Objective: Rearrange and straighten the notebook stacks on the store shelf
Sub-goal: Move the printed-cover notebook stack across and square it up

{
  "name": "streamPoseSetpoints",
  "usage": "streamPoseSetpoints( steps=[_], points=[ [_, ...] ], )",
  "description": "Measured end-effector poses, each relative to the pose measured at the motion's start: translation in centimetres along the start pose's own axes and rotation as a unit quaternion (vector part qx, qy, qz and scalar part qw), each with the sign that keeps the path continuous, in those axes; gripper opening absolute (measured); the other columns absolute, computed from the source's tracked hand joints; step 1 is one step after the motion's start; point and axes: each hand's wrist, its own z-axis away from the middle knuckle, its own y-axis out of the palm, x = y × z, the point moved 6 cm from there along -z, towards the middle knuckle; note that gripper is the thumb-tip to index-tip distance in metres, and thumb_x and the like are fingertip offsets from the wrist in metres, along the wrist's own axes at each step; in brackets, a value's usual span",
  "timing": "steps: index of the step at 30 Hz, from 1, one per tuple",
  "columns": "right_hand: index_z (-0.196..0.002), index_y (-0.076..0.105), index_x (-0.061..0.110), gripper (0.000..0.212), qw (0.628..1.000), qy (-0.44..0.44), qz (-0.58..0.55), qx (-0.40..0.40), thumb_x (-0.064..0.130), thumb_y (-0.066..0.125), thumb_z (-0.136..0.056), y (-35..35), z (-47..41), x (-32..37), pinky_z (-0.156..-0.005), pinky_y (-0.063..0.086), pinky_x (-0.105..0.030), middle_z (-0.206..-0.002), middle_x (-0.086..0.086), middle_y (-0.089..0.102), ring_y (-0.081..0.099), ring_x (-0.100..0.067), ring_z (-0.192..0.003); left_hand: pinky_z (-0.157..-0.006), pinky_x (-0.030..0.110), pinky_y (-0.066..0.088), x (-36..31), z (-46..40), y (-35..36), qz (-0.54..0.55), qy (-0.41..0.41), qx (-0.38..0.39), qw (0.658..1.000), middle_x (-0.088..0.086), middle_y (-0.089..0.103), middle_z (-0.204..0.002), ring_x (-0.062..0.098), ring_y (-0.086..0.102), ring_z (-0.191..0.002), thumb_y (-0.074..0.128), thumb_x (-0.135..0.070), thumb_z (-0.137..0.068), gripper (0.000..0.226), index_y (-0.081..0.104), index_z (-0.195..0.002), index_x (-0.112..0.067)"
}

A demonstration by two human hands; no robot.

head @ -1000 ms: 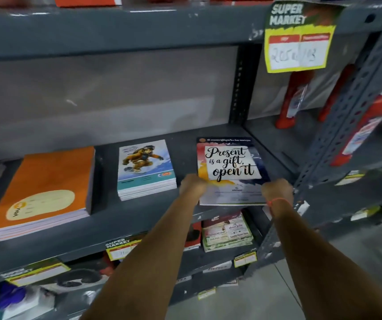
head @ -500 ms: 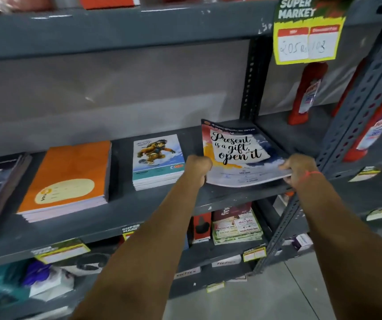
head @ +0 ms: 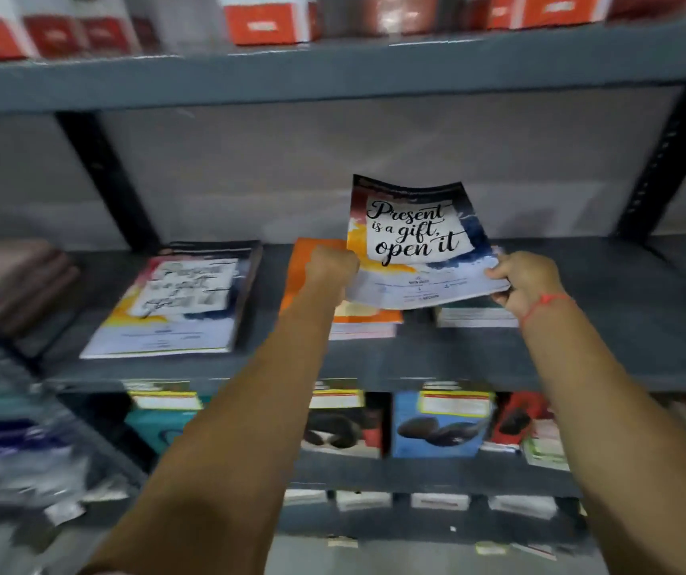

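lifted since the earlier frame, notebook [head: 415,238] now tilts up above the grey shelf [head: 581,325], clear of it. left hand [head: 330,269] clenches its lower left corner; right hand [head: 527,284] grasps the lower right edge. below it lie an orange stack [head: 304,263] and, further left, a matching stack [head: 179,300].

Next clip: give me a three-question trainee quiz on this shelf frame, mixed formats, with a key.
1. True or false: the held notebook lies flat on the shelf.
2. Which hands grip it? A) left hand only B) right hand only C) both
3. Fill in: a stack with the same cover sits to the ____ of the orange notebook stack.

Key: 1. False, it is lifted and tilted up. 2. C, one hand at each lower corner. 3. Left.
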Motion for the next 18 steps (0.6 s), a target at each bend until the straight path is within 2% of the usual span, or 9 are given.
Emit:
streamPoseSetpoints(
  steps=[2, 3, 5, 8, 9, 12, 14, 16, 18],
  points=[
    [-0.072, 0.053, 0.013, 0.024, 1.000, -0.002, 0.016, 0.018, -0.010, 0.054, -0.082, 6.4, 0.7, -1.9, -0.063, 0.046, -0.031, -0.085, -0.007, 0.055, 0.056, -0.021, -0.083, -0.061, 0.027, 0.039, 1.6, -1.4, -5.3, -0.069, 0.017, -0.012, 0.997, 0.001, 0.053, -0.072, 0.023, 0.055, -0.079, 0.049, 0.002, -0.084, 0.020, 0.063, -0.098, -0.001],
    [-0.081, 0.057, 0.009, 0.017, 1.000, 0.003, 0.009, 0.017, -0.008, 0.056, -0.081, 9.2, 1.5, -2.7, -0.063, 0.047, -0.032, -0.093, -0.009, 0.057, 0.056, -0.023, -0.087, -0.060, 0.027, 0.037, 2.7, -3.0, -7.7, -0.104, 0.035, -0.033, 0.993, 0.005, 0.056, -0.074, 0.023, 0.056, -0.086, 0.048, 0.003, -0.083, 0.016, 0.062, -0.090, -0.002],
    [-0.106, 0.061, 0.006, 0.030, 1.000, 0.009, -0.008, 0.016, -0.008, 0.059, -0.079, 14.9, 3.0, -4.2, -0.066, 0.048, -0.034, -0.103, -0.010, 0.056, 0.056, -0.024, -0.090, -0.065, 0.032, 0.044, 5.2, -4.7, -13.9, -0.063, -0.003, -0.053, 0.997, 0.019, 0.060, -0.080, 0.027, 0.058, -0.091, 0.047, 0.001, -0.083, 0.013, 0.059, -0.079, 0.000],
    [-0.086, 0.061, 0.004, 0.016, 0.999, 0.014, 0.007, 0.047, -0.010, 0.059, -0.079, 22.4, 5.5, -5.6, -0.062, 0.051, -0.031, -0.095, -0.010, 0.057, 0.058, -0.022, -0.082, -0.088, 0.035, 0.050, 7.3, -5.9, -20.6, -0.025, -0.029, -0.063, 0.997, 0.022, 0.060, -0.126, 0.033, 0.058, -0.116, 0.049, -0.005, -0.086, 0.035, 0.057, -0.119, 0.006],
    [-0.079, 0.058, 0.005, 0.015, 0.998, 0.014, 0.017, 0.060, -0.010, 0.058, -0.079, 24.8, 6.4, -5.9, -0.056, 0.049, -0.027, -0.089, -0.010, 0.056, 0.056, -0.019, -0.073, -0.090, 0.035, 0.050, 7.8, -6.8, -22.8, -0.030, -0.028, -0.060, 0.997, 0.020, 0.058, -0.129, 0.033, 0.057, -0.118, 0.049, -0.006, -0.086, 0.039, 0.054, -0.123, 0.004],
    [-0.094, 0.060, 0.001, 0.018, 0.997, 0.021, 0.023, 0.064, -0.011, 0.057, -0.081, 29.7, 7.5, -7.3, -0.054, 0.041, -0.026, -0.074, -0.005, 0.052, 0.049, -0.014, -0.062, -0.075, 0.037, 0.052, 10.1, -8.9, -27.7, -0.062, -0.043, -0.100, 0.992, 0.022, 0.062, -0.121, 0.032, 0.064, -0.100, 0.050, -0.002, -0.081, 0.046, 0.053, -0.126, 0.001],
    [-0.075, 0.055, 0.008, 0.019, 0.996, 0.030, 0.037, 0.075, -0.010, 0.056, -0.083, 32.3, 8.4, -8.0, -0.057, 0.042, -0.026, -0.070, -0.003, 0.049, 0.051, -0.016, -0.065, -0.067, 0.034, 0.047, 11.2, -9.8, -29.9, -0.073, -0.048, -0.104, 0.991, 0.024, 0.066, -0.106, 0.029, 0.064, -0.092, 0.048, 0.000, -0.079, 0.035, 0.060, -0.111, 0.006],
    [-0.065, 0.048, 0.015, 0.031, 0.989, 0.022, 0.085, 0.116, -0.006, 0.055, -0.086, 34.0, 8.9, -8.8, -0.074, 0.046, -0.031, -0.072, -0.002, 0.048, 0.053, -0.022, -0.082, -0.065, 0.033, 0.042, 11.8, -10.0, -31.1, -0.112, -0.049, -0.107, 0.987, 0.018, 0.054, -0.068, 0.022, 0.053, -0.080, 0.046, 0.003, -0.079, 0.014, 0.054, -0.067, 0.002],
    [-0.067, 0.047, 0.020, 0.031, 0.980, 0.020, 0.135, 0.144, -0.002, 0.055, -0.086, 35.0, 9.2, -10.0, -0.084, 0.041, -0.031, -0.084, -0.004, 0.052, 0.047, -0.022, -0.095, -0.064, 0.036, 0.038, 12.4, -10.4, -31.7, -0.160, -0.032, -0.092, 0.982, 0.009, 0.035, -0.053, 0.017, 0.036, -0.073, 0.045, 0.005, -0.080, 0.034, 0.034, -0.050, -0.007]
  ],
)
